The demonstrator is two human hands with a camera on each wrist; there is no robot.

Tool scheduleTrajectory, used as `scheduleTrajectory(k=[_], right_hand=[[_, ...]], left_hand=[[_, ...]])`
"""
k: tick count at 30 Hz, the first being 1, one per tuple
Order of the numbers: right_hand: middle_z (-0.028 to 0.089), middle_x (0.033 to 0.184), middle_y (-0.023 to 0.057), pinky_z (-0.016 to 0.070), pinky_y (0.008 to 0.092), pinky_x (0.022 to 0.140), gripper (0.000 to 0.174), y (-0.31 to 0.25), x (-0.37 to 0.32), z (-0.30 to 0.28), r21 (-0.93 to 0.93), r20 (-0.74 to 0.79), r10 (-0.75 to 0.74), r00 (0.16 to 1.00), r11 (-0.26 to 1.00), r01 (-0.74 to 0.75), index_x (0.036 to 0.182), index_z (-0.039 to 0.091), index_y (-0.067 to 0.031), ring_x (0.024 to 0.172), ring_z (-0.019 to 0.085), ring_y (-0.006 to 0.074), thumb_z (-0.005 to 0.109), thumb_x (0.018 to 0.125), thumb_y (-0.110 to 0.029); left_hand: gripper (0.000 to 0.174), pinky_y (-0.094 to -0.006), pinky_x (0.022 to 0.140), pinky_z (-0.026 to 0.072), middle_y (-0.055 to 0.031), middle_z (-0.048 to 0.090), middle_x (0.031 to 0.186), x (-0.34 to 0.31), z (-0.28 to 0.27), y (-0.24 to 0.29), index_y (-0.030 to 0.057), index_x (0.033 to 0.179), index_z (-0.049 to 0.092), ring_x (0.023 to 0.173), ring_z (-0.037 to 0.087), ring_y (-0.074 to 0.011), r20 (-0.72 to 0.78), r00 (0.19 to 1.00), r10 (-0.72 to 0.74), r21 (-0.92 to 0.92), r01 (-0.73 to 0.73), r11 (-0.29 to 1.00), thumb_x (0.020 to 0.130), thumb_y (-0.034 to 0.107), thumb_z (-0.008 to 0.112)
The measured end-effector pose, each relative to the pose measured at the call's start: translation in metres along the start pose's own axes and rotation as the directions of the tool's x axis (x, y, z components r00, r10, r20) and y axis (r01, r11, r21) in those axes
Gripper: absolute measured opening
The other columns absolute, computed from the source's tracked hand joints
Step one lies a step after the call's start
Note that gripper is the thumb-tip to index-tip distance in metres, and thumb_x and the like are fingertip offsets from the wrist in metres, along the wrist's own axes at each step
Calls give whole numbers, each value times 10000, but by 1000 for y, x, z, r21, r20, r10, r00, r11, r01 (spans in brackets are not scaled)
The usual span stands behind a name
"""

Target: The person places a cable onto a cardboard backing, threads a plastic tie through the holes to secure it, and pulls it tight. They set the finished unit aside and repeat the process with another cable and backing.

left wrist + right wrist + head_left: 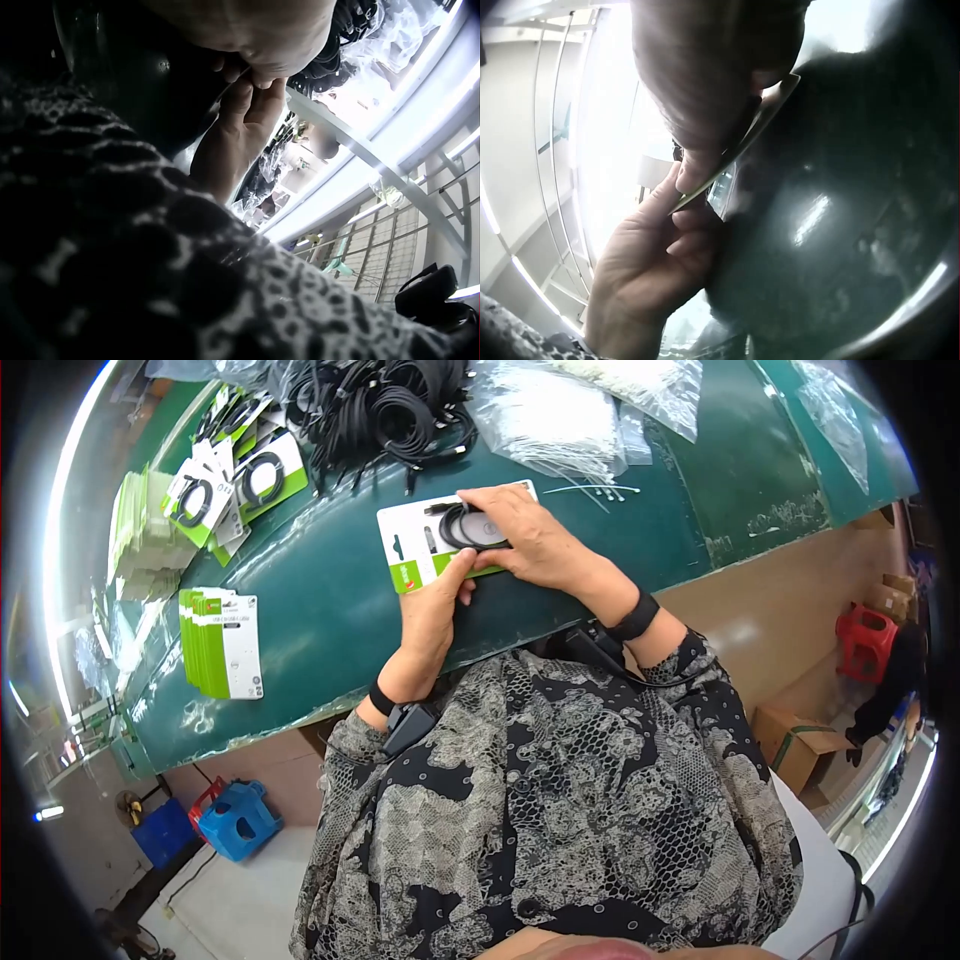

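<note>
In the head view a white-and-green packaging card [405,525] is held over the table's front part, with a coiled black cable [452,530] lying on its face. My left hand [430,622] pinches the card's lower edge, thumb on the front. From the right, my right hand [545,542] grips the card and the coil, covering much of both. The right wrist view shows the card edge-on, its rim [739,154] bent in a slight curve between the two hands. Seen from the left wrist, the hands meet closely and the cable is hidden.
Left on the green table [330,590] lie a fanned stack of cards [222,650], carded cables [262,480] and a tall card pile [145,530]. Black cables [390,410] heap at the back beside bagged white cable ties [550,425]. Several loose ties [600,488] lie nearby.
</note>
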State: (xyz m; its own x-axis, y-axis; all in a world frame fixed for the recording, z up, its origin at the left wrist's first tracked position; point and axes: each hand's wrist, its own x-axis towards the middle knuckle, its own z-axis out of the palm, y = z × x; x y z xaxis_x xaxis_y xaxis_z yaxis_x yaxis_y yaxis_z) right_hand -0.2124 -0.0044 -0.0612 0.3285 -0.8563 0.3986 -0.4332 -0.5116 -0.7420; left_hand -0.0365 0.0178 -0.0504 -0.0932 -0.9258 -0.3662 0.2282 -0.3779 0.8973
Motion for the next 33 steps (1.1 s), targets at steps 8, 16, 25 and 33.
scheduleTrajectory(k=[8, 16, 25, 33], right_hand=[[520, 1225, 140, 358, 402, 983, 632, -1, 3, 2, 92, -12, 45, 999, 995, -44, 1273, 470, -45, 1159, 445, 314, 740, 711, -153], [587, 1036, 85, 384, 369, 897, 292, 5, -5, -59, -313, -226, 38, 973, 944, -109, 1006, 602, -65, 1020, 525, 282, 699, 734, -109], [572, 824, 49, 403, 341, 768, 112, 19, -29, -81, -630, -205, 77, 976, 753, -192, 813, 607, -73, 864, 549, 244, 665, 733, -21], [606, 903, 42, 395, 339, 824, 87, -32, -25, -65, -354, -239, 93, 967, 919, -176, 844, 646, -94, 923, 554, 212, 652, 765, -59]], left_hand=[[216, -215, 469, 437, -39, 620, 835, 2, -1, 0, 29, 1020, 573, 583, 567, -101, 19, 1000, 12, -45, -11, 999, 829, 46, 673], [218, -235, 496, 471, -48, 621, 853, 2, 0, 12, 24, 1017, 571, 611, 577, -118, 15, 1000, 17, -72, -16, 997, 827, 42, 675], [219, -265, 504, 481, -51, 615, 855, -3, 4, 7, 36, 1025, 568, 622, 578, -137, 40, 958, 283, -145, -275, 950, 830, 34, 668], [277, -258, 536, 484, -34, 612, 857, 14, -12, 18, 74, 1090, 532, 639, 577, -139, 138, 990, 42, -622, 54, 781, 848, 89, 667]])
